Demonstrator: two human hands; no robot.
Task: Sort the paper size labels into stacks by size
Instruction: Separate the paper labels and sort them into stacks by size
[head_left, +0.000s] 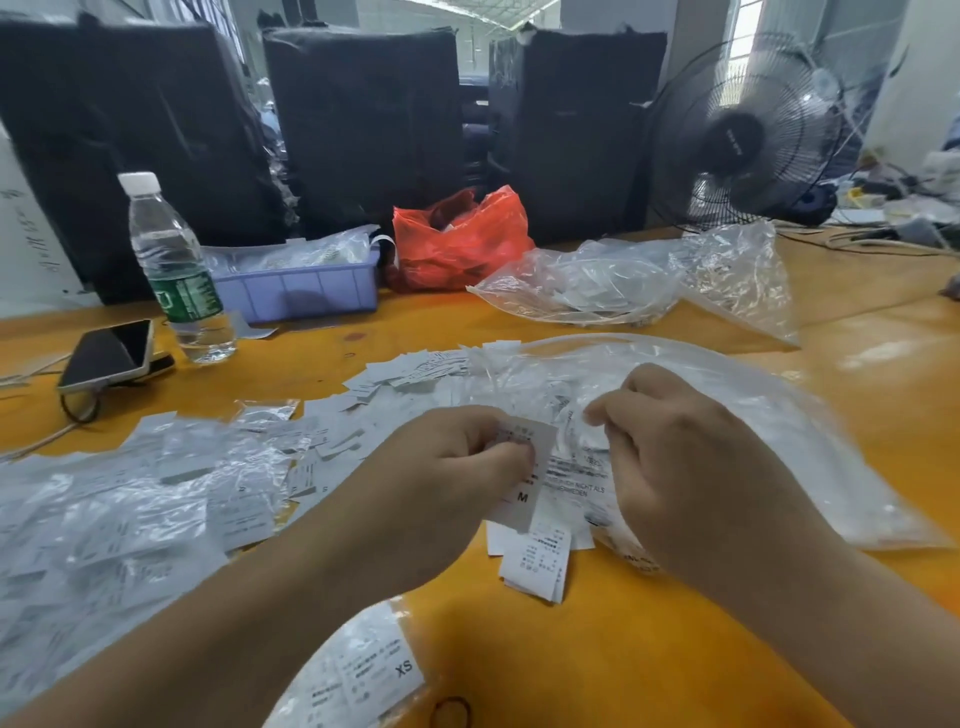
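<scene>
My left hand (447, 467) pinches a small stack of white paper labels (524, 486) whose top one reads M. My right hand (691, 457) is just right of it, fingers curled and pinching something white and thin at its tips (582, 423); I cannot tell whether that is a label or plastic. Under the hands lies a short pile of white labels (535, 566) on the orange table (623, 649). Loose labels (405, 374) are scattered behind the hands. A clear bag of XS labels (363, 675) lies at the front edge.
Clear bags of labels (104, 519) cover the left side and a big clear bag (779, 415) the right. At the back stand a water bottle (171, 270), a phone (106, 353), a purple tray (306, 291), a red bag (457, 239), more clear bags (613, 286) and a fan (748, 135).
</scene>
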